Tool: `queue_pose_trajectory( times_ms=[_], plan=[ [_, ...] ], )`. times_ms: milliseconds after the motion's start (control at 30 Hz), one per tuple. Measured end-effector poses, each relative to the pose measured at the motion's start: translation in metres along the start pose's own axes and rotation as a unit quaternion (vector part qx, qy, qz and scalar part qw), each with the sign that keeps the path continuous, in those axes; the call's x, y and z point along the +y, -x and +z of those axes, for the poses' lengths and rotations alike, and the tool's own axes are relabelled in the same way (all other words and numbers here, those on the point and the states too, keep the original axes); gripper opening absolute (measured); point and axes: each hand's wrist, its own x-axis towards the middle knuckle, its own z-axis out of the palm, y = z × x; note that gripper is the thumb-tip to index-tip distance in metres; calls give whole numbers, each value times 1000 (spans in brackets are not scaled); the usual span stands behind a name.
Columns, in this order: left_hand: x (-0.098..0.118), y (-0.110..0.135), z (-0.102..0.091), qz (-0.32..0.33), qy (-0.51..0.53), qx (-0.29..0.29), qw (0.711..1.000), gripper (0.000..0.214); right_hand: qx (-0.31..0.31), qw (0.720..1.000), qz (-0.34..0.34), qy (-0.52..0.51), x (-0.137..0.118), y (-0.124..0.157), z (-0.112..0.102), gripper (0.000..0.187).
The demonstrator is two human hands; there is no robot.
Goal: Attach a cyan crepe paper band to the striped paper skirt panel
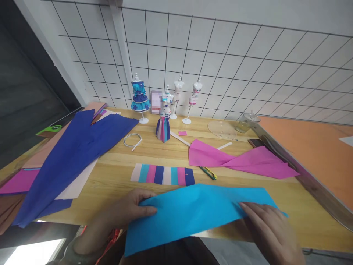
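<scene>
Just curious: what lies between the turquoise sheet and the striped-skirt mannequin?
Between turquoise sheet and mannequin, a striped paper strip lies on the table; head view.

A white wall [248, 22] carries a black wire grid [220, 73]. Below it runs a pale wood surface [116, 176]; left, perhaps a dark window [22, 92].

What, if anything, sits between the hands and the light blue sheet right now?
Nothing visible does. The left hand holds the light blue sheet at its left edge, and the right hand lies on its right end. The striped strip lies farther back, apart from it.
</scene>
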Motion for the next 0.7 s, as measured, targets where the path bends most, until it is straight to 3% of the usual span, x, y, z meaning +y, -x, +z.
queue_pose_trajectory(
  times_ms=[133, 233, 433, 600, 700],
  plan=[
    [-1, 10, -15, -18, -28, 28, 999, 41, -50, 998, 38, -13, -2, 12, 30, 42],
    [3, 16, -22, -15, -64, 31, 997, 40, -67, 997, 37, 8, 2, 20, 41, 31],
    [9, 23, -37, 25, -162, 97, 982, 39, -73, 997, 26, -14, 8, 20, 44, 23],
    [-1, 29, -55, 22, -218, 198, 955, 40, -86, 995, -12, -39, -1, 14, 42, 28],
    [-7, 36, -63, 23, -238, 223, 945, 41, -105, 992, -7, -71, -7, 9, 41, 26]
  ],
)
